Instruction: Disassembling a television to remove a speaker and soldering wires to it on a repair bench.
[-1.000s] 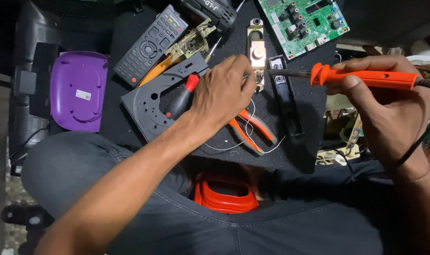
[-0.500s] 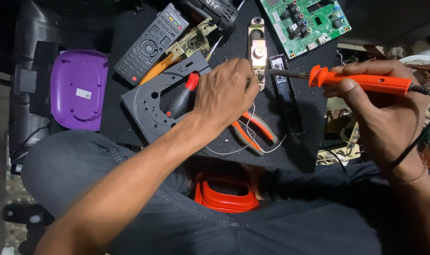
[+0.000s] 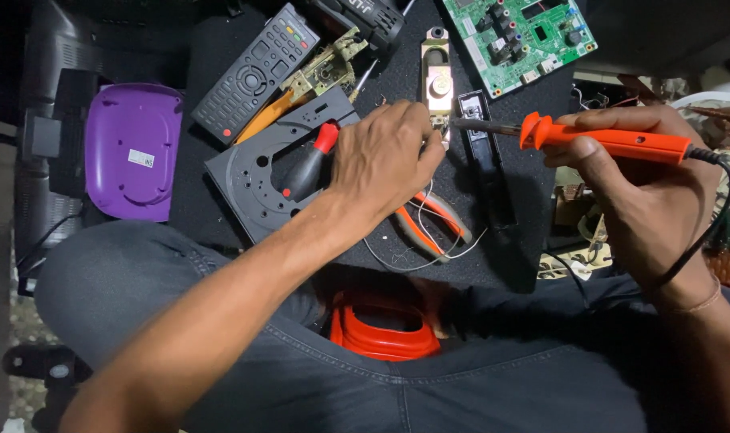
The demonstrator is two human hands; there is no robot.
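My right hand [image 3: 638, 192] grips an orange soldering iron [image 3: 614, 140] with its metal tip pointing left at a small oblong speaker [image 3: 437, 80] on the dark mat. My left hand [image 3: 385, 156] rests with curled fingers at the speaker's lower end, pinching something small that I cannot make out; thin white wires [image 3: 429, 248] trail from under it. A red-handled screwdriver [image 3: 309, 160] lies on a grey plastic panel [image 3: 257, 188] just left of my left hand. Orange-handled pliers [image 3: 433, 220] lie just below it.
A green circuit board [image 3: 521, 36] lies at the top right, a dark remote control [image 3: 257, 72] at the top left, a purple oval case [image 3: 132, 148] at the left. A black slim bar [image 3: 485, 156] lies beside the speaker. A red plastic piece [image 3: 381, 329] sits between my legs.
Both hands and the soldering iron hold nearly still; the iron's tip stays close to the speaker.
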